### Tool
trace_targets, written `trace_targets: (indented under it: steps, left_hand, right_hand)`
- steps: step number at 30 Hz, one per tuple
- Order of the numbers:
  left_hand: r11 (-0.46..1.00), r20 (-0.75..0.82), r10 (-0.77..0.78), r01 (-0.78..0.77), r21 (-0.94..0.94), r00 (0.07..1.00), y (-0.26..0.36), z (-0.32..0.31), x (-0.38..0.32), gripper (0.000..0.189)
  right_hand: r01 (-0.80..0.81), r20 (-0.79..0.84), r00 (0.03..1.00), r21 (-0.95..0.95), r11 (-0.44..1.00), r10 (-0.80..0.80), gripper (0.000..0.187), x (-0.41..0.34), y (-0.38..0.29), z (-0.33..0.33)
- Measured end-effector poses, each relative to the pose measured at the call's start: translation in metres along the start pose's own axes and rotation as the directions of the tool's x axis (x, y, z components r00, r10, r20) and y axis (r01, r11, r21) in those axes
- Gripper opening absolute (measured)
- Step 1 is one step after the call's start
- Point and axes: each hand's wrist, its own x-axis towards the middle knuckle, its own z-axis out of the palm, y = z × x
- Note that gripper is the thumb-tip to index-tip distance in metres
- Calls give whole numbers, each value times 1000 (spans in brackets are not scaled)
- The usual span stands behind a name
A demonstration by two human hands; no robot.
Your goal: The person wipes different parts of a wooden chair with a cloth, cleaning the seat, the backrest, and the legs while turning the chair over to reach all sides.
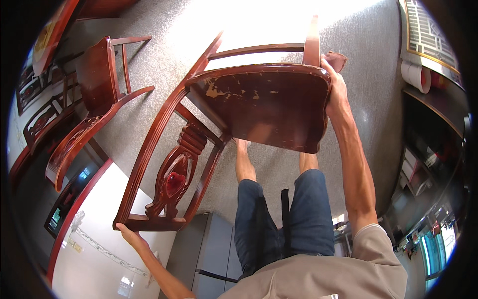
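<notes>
A dark red-brown lacquered wooden chair (276,108) is tilted before me, its backrest toward the lower left. Finish has worn off in pale patches near one edge of the seat. The carved back splat (174,179) bears a red heart-shaped piece. With my left hand (132,237) I grip a corner of the backrest's top rail; most of those fingers are hidden behind it. My right hand (338,91) holds the seat's right edge near a leg (311,41). A brownish-pink cloth (336,61) shows at that hand, apparently pinned between its fingers and the chair.
A second matching chair (99,78) stands at the left, near more dark wooden furniture (41,112). A grey cabinet (214,243) is at the lower left beside a white wall panel (108,239). Dark shelving (425,138) lines the right. Strong sunlight falls on the grey floor (373,45).
</notes>
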Motion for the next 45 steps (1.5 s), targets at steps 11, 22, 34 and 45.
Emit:
trace_targets:
  steps: [11, 22, 34, 45]
  left_hand:
    - [962, 45, -237, 227, 152, 971, 26, 9, 33, 86]
    - [988, -83, -112, 120, 98, 990, 17, 47, 31, 84]
    - [972, -363, -25, 108, 210, 932, -13, 62, 39, 84]
    - [964, -150, -192, 215, 158, 970, -47, 37, 74, 78]
  right_hand:
    - [-117, -57, 993, -245, 962, 106, 37, 50, 2, 53]
    - [28, -26, 999, -285, 958, -37, 38, 90, 11, 82]
    - [257, 239, 962, -642, 723, -131, 76, 94, 17, 136]
    - [297, 276, 953, -760, 578, -126, 59, 85, 23, 172]
